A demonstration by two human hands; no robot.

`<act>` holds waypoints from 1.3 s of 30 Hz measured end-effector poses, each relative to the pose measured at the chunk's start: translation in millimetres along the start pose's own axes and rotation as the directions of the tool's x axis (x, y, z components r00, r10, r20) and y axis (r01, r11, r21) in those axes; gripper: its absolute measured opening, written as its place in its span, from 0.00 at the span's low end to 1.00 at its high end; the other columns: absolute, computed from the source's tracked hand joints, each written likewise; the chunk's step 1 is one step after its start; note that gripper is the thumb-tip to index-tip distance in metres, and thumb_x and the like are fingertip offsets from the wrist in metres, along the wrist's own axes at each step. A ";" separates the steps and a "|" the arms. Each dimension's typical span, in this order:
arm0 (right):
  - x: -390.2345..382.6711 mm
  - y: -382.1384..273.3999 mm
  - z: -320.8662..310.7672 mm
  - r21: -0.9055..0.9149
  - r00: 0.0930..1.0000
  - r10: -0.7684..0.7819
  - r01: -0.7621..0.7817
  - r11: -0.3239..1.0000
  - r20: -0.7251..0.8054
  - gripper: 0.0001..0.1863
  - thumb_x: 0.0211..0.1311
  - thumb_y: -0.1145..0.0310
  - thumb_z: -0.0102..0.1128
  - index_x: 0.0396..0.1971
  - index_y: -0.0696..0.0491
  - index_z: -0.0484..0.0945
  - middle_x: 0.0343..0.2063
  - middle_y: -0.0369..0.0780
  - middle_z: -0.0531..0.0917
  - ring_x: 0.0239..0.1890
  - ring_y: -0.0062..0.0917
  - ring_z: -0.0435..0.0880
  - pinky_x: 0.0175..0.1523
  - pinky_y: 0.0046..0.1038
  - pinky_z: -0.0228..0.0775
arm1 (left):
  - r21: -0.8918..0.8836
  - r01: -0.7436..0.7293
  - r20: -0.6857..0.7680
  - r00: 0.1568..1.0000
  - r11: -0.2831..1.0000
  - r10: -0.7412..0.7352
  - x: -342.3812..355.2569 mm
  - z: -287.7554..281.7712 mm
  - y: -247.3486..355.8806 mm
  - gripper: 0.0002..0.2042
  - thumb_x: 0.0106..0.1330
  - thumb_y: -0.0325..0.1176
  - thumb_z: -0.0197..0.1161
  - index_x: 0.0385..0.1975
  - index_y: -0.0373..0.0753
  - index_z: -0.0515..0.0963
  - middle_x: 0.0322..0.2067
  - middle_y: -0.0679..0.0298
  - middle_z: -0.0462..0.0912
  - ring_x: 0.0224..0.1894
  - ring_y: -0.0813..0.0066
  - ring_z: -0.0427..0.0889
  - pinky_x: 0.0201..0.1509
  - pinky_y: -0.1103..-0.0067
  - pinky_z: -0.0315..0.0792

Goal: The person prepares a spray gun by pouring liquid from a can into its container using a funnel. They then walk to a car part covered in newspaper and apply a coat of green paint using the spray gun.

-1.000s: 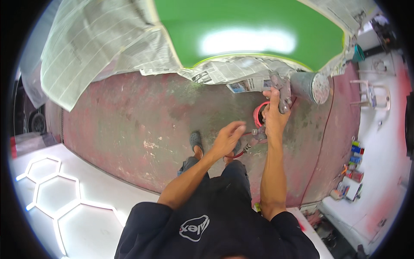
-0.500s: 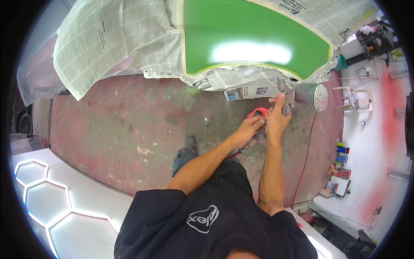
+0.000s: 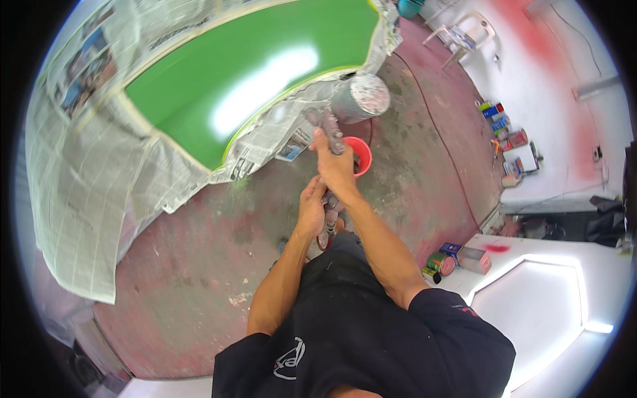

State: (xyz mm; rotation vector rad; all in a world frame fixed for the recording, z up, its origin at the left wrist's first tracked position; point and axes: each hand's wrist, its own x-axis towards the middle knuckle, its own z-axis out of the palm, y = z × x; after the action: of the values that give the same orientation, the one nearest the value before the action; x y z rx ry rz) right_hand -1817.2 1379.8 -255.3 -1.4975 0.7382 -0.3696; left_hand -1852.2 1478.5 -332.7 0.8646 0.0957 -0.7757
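Head view: right hand (image 3: 336, 171) wrapped around 1 spray gun (image 3: 328, 129), near green panel (image 3: 259, 73); left hand (image 3: 312, 205) pinching its lower end, exact part hidden. Hold steady, keep cup (image 3: 358, 99) off newspaper (image 3: 262, 147).

Shirt (image 3: 371, 318) — white lettering (image 3: 289, 361); newspaper (image 3: 255, 147) — printed.

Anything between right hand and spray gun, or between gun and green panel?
The right hand grips the spray gun directly; nothing visible between them. Toward the green panel, the newspaper along its near edge lies between in this view; nothing else visible does.
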 end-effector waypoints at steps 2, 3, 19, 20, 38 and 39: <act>11.4 3.6 -9.7 0.021 0.999 -0.030 0.029 0.999 0.041 0.27 0.73 0.44 0.63 0.43 0.59 0.85 0.30 0.35 0.83 0.35 0.18 0.79 0.44 0.27 0.72 | 0.011 -0.008 -0.026 1.000 1.000 0.009 6.1 9.0 -5.2 0.15 0.84 0.41 0.52 0.54 0.36 0.78 0.35 0.69 0.83 0.31 0.84 0.80 0.31 0.82 0.76; 19.2 4.2 -15.1 0.030 0.997 -0.049 0.047 0.998 0.068 0.28 0.73 0.44 0.63 0.44 0.59 0.84 0.31 0.36 0.84 0.37 0.19 0.79 0.45 0.27 0.73 | 0.003 -0.008 -0.006 1.000 1.000 0.008 10.6 13.3 -6.5 0.15 0.84 0.40 0.52 0.54 0.36 0.78 0.36 0.69 0.84 0.31 0.84 0.80 0.31 0.82 0.76; 175.3 -13.7 -99.8 0.029 0.985 -0.039 0.034 0.999 0.168 0.27 0.77 0.49 0.61 0.65 0.51 0.79 0.29 0.32 0.84 0.31 0.15 0.77 0.38 0.25 0.72 | 0.424 -0.040 -0.134 0.985 0.905 0.106 119.6 90.1 -40.8 0.25 0.83 0.49 0.52 0.66 0.35 0.74 0.52 0.59 0.85 0.48 0.76 0.82 0.57 0.75 0.74; 187.6 -6.8 -105.0 0.012 0.987 -0.032 0.031 0.999 0.159 0.26 0.76 0.48 0.61 0.62 0.52 0.81 0.28 0.31 0.84 0.30 0.15 0.77 0.37 0.25 0.72 | 0.478 -0.012 -0.163 0.981 0.878 0.102 120.0 85.5 -43.2 0.26 0.82 0.51 0.53 0.67 0.35 0.74 0.54 0.58 0.85 0.47 0.75 0.82 0.57 0.74 0.73; 285.7 17.7 -182.6 0.100 0.991 -0.038 0.051 0.994 -0.129 0.32 0.68 0.37 0.66 0.24 0.55 0.79 0.13 0.28 0.69 0.13 0.13 0.65 0.18 0.24 0.53 | 0.396 0.599 -0.799 0.598 0.696 -0.061 -128.4 -153.3 -116.0 0.27 0.77 0.55 0.56 0.55 0.34 0.79 0.44 0.56 0.88 0.36 0.71 0.85 0.34 0.75 0.74; 286.7 18.5 -184.4 0.072 0.988 -0.049 0.060 0.996 -0.148 0.32 0.68 0.37 0.66 0.24 0.55 0.80 0.13 0.28 0.69 0.13 0.13 0.65 0.17 0.23 0.53 | 0.395 0.618 -0.802 0.593 0.680 -0.073 -138.5 -154.3 -120.2 0.27 0.77 0.56 0.57 0.55 0.34 0.79 0.44 0.56 0.88 0.35 0.71 0.85 0.34 0.75 0.74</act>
State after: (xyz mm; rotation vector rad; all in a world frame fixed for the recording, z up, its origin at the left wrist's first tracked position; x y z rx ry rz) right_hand -1729.2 1056.1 -318.3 -1.4312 0.7905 -0.5481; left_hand -1996.4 1620.5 -461.0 1.8710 0.8185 -0.8123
